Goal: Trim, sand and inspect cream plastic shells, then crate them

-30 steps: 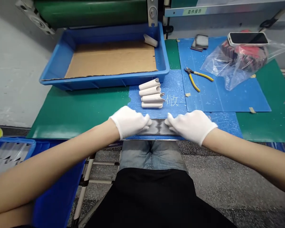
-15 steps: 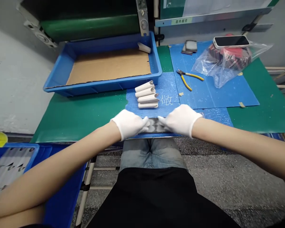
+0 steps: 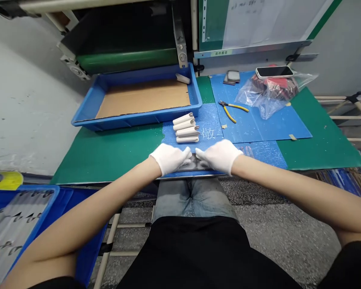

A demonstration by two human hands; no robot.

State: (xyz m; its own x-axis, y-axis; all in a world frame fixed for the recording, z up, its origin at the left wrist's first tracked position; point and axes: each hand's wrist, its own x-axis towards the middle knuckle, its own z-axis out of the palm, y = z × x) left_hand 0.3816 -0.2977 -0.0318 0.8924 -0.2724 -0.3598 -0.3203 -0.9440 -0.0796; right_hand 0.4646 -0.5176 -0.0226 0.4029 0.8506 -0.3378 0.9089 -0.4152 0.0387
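Observation:
Both my hands wear white gloves and rest at the near edge of the bench. My left hand (image 3: pixel 170 157) and my right hand (image 3: pixel 219 155) lie on a dark glossy flat piece (image 3: pixel 194 162), thumbs almost meeting over its middle, fingers curled down onto it. The piece lies on a blue mat (image 3: pixel 252 150). Just beyond my hands, several cream curved parts (image 3: pixel 185 128) lie stacked side by side on the mat.
A blue tray (image 3: pixel 87 114) lined with cardboard stands at the back left, one cream part (image 3: pixel 183 78) in its far corner. Yellow-handled cutters (image 3: pixel 231 110), a plastic bag (image 3: pixel 269 90) with a phone (image 3: pixel 274 72) on top lie right. A blue bin (image 3: pixel 52 196) of parts sits lower left.
My hands have drawn closer together over the dark piece, covering more of it. The camera has tilted up, so the bench appears lower and smaller.

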